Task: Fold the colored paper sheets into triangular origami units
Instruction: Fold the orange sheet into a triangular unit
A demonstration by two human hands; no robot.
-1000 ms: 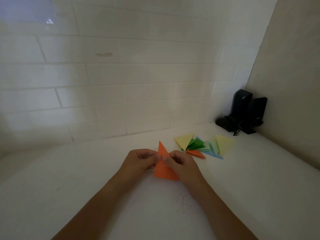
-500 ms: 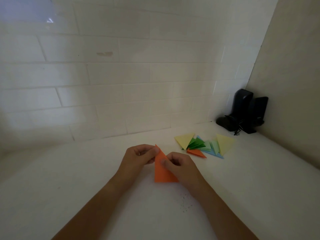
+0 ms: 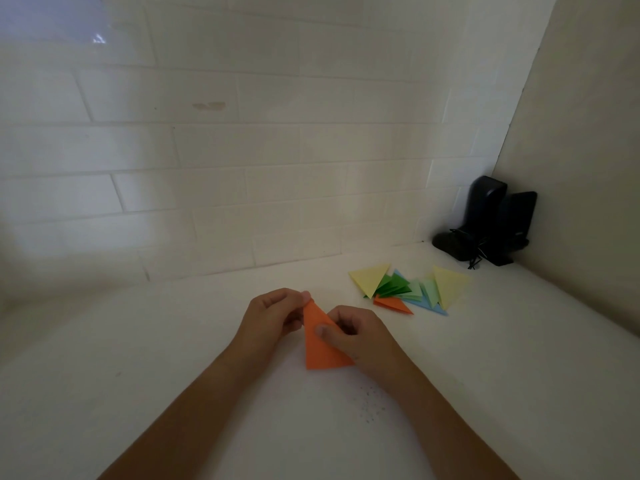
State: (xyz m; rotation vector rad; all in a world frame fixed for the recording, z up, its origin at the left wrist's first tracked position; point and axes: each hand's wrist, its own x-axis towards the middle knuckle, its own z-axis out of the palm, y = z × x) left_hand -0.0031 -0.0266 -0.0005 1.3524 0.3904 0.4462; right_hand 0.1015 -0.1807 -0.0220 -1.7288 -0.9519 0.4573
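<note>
While both hands work in the middle of the white counter [image 3: 173,358], the orange paper triangle [image 3: 320,348] sits between them, point up and away from the camera, wide edge toward the person. The left hand [image 3: 270,318] pinches the very tip, thumb and forefinger curled together on it, and the right hand [image 3: 360,336] has its thumb pressed on the front face about halfway down with the other fingers curled in behind the right edge, so both are clamped on the paper. Can't really tell if the bottom edge is touching the counter or just hovering. Off to the right and a bit further back is a loose pile of finished triangles [image 3: 408,289]: two pale yellow ones at either end, dark green, light green and blue ones fanned in between, and an orange unit [image 3: 393,304] at the front. Back in the corner, against the white tile wall [image 3: 242,150], stand a couple of black speakers [image 3: 485,220] with a tangled cord.
</note>
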